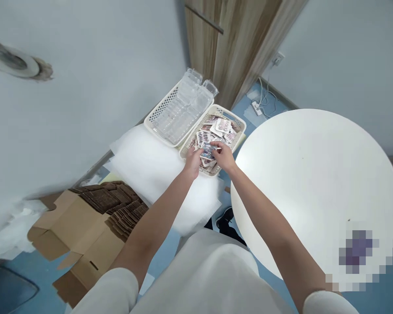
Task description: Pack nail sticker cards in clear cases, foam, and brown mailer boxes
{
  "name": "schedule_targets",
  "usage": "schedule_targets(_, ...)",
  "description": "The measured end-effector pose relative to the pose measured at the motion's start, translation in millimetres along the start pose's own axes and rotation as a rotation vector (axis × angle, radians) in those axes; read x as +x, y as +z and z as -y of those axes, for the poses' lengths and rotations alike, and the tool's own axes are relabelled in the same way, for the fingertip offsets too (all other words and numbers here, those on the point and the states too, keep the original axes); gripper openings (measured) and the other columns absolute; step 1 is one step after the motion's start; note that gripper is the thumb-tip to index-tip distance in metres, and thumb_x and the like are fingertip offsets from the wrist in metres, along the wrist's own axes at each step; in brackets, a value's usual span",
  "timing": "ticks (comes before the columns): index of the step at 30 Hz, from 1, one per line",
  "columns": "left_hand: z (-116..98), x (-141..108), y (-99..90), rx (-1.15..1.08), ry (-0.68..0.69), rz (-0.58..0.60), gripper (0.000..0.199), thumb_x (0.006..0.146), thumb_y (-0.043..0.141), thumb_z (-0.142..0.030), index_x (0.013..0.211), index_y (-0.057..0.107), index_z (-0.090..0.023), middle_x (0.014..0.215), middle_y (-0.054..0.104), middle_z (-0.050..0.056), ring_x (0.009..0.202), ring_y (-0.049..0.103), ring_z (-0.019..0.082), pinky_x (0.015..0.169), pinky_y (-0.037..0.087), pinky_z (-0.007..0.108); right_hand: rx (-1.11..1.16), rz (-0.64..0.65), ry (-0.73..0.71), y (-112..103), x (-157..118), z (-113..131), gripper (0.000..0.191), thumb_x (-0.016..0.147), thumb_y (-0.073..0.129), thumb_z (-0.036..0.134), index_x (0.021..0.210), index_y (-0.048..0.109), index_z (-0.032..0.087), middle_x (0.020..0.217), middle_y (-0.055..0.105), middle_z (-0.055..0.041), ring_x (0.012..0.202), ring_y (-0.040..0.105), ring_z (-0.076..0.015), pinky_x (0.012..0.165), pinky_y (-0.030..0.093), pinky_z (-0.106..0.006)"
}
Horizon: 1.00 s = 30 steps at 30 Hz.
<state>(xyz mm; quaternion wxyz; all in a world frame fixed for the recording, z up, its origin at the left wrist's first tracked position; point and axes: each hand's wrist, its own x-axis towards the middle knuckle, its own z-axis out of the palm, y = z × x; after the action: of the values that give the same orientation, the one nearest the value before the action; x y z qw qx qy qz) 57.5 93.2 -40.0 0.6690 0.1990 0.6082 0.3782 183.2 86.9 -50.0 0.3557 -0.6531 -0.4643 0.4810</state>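
Note:
Both my hands are over the near part of a cream basket (242, 126) filled with small white cards (223, 125) that carry little patterned pieces. Between them is a small, shiny packet (208, 150) with blue and silver pieces. My left hand (193, 162) grips its left edge, thumb on top. On its right side, the fingers of my right hand (224, 156) are closed on it. Another cream basket (157, 134), holding clear plastic boxes (180, 109), stands just beyond to the left.
White sheets (150, 159) lie in front of the baskets. Flattened brown cardboard boxes (81, 218) are stacked at the left. A round white table (314, 174) fills the right side. A power strip (256, 108) with cables lies on the blue floor behind.

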Motion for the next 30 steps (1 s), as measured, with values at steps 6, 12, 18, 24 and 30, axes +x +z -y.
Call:
schedule_targets(6, 30.2, -60.4, 25.4, 0.309, 0.112, 0.268, 0.027, 0.064, 0.063, -0.030, 0.088, 0.060, -0.017, 0.076, 0.059, 0.002, 0.066, 0.053, 0.011, 0.060, 0.040, 0.023, 0.217, -0.004, 0.014, -68.8, -93.6, -12.0, 0.042, 0.069, 0.054, 0.021, 0.110, 0.047, 0.021, 0.077, 0.056, 0.0011, 0.058, 0.050, -0.0095, 0.056, 0.044, -0.026)
schedule_targets(12, 103.1, -150.0, 59.6, 0.307, -0.030, 0.525, 0.027, 0.060, 0.069, -0.036, 0.077, 0.061, -0.016, 0.072, 0.061, 0.002, 0.064, 0.055, 0.010, 0.063, 0.043, 0.025, 0.496, -0.189, 0.116, -133.1, -231.7, -50.9, 0.046, 0.066, 0.064, 0.032, 0.108, 0.049, 0.023, 0.090, 0.059, -0.0029, 0.075, 0.058, -0.0131, 0.071, 0.047, -0.031)
schedule_targets(18, 167.6, -218.4, 93.6, 0.272, -0.213, 0.602, 0.029, 0.058, 0.073, -0.033, 0.077, 0.057, -0.017, 0.072, 0.060, 0.001, 0.067, 0.058, 0.011, 0.071, 0.044, 0.029, 0.624, -0.404, 0.204, -171.1, -330.8, -98.1, 0.040, 0.060, 0.068, 0.040, 0.094, 0.058, 0.020, 0.070, 0.058, 0.0007, 0.064, 0.056, -0.0123, 0.069, 0.048, -0.034)
schedule_targets(24, 199.4, -249.2, 114.0, 0.401, -0.205, 0.700, 0.031, 0.063, 0.069, -0.036, 0.086, 0.058, -0.018, 0.091, 0.063, 0.006, 0.086, 0.059, 0.016, 0.073, 0.043, 0.027, 0.760, -0.540, 0.182, -184.1, -364.9, -122.9, 0.036, 0.058, 0.070, 0.039, 0.085, 0.056, 0.020, 0.069, 0.057, 0.0024, 0.063, 0.056, -0.0113, 0.070, 0.049, -0.033)
schedule_targets(30, 211.4, -257.7, 120.2, 0.606, 0.036, 0.728, 0.021, 0.066, 0.063, -0.037, 0.072, 0.061, -0.017, 0.072, 0.064, 0.003, 0.072, 0.059, 0.015, 0.070, 0.043, 0.029, 0.736, -0.515, 0.180, -184.7, -383.5, -140.3, 0.031, 0.059, 0.069, 0.036, 0.083, 0.057, 0.020, 0.078, 0.061, -0.0013, 0.073, 0.058, -0.0144, 0.073, 0.047, -0.033)
